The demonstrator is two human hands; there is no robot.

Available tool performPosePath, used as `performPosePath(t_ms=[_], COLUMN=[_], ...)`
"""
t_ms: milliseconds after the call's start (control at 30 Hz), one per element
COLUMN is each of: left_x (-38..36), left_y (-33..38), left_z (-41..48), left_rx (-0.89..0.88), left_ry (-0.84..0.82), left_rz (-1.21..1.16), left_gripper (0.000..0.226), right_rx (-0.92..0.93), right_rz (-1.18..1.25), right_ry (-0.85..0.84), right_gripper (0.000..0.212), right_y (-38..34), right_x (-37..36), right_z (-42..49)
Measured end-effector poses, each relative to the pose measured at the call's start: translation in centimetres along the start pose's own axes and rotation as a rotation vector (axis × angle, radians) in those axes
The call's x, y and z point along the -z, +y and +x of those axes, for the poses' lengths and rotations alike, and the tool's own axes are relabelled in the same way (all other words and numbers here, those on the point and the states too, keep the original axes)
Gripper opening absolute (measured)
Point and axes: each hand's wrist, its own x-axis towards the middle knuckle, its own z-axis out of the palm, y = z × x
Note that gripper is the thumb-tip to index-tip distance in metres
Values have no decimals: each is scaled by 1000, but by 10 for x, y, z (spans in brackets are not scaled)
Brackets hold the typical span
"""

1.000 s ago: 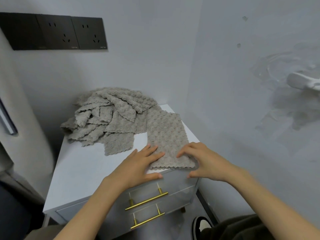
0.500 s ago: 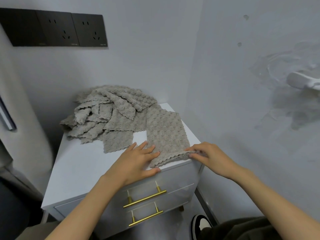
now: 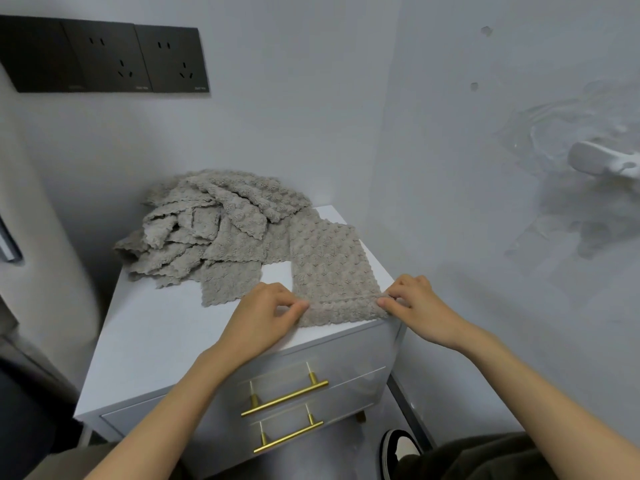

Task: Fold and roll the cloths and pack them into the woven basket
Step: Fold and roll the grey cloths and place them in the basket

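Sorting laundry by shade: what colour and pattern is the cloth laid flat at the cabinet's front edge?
Taupe cloth, bumpy scale-like texture; head view shows it best.

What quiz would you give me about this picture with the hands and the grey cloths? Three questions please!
1. True or false: the pile of cloths lies on the floor.
2. What do the left hand and the right hand pinch? A) a spoon B) the near end of the flat cloth C) a book
3. How many gold handles show on the front of the white cabinet?
Key: 1 false, it lies on the cabinet top; 2 B; 3 two.
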Motion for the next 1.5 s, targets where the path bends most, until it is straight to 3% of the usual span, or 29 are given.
performPosePath(t_ms=[133, 400, 500, 633, 733, 967, 1133, 1367, 1500], left_x=[-8, -10, -11, -13, -13, -9, 0, -1, 0], left_y=[0, 10, 17, 23, 23, 12, 6, 3, 1], left_z=[6, 7, 4, 1, 0, -4, -1, -1, 0], left_rx=[104, 70, -93, -304, -360, -352, -296, -161, -90], left_ry=[-11, 91, 176, 134, 19, -72, -138, -107, -71], left_rz=[87, 378, 347, 321, 277, 260, 184, 69, -28], left_gripper=[36, 32, 10, 25, 28, 31, 33, 34, 27], right_rx=[-158, -262, -137, 260, 420, 491, 470, 334, 297], right_rz=[-90, -173, -246, -291, -286, -365, -324, -256, -26], right_ry=[16, 192, 322, 445, 362, 276, 249, 65, 79], right_gripper=[42, 28, 12, 39, 33, 34, 31, 40, 33], right_y=[-3, -9, -14, -24, -26, -17, -8, 11, 14], right_x=[-2, -15, -19, -27, -32, -28, -23, -10, -9], right_z=[4, 11, 10, 6, 3, -11, -12, -9, -5])
